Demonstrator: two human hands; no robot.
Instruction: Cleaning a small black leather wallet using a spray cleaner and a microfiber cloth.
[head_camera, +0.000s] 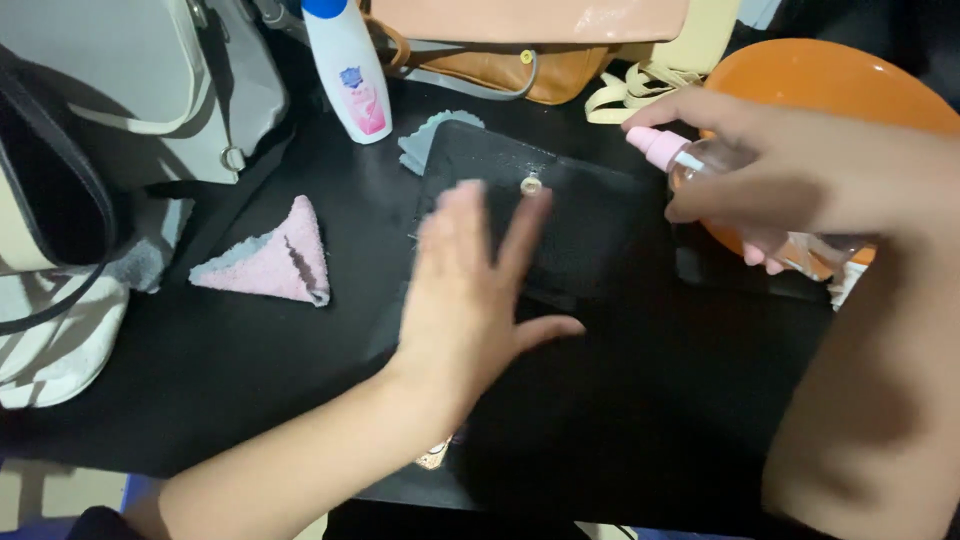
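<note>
bag (560, 215) mid-table; folded cloth (275, 262) left of it; lotion bottle (348, 72) behind (upright); bowl (830, 85) right

Left hand (470, 300) blurred, covering part of black bag (590, 215). Spray bottle (700, 165) body mostly hidden by right hand (770, 175).

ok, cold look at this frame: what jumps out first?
The left hand lies spread flat on a black leather bag with a small metal snap at the centre of the dark table. At upper right, the right hand grips a clear spray bottle with a pink nozzle, aimed toward the bag. A folded pink cloth lies to the left.
</note>
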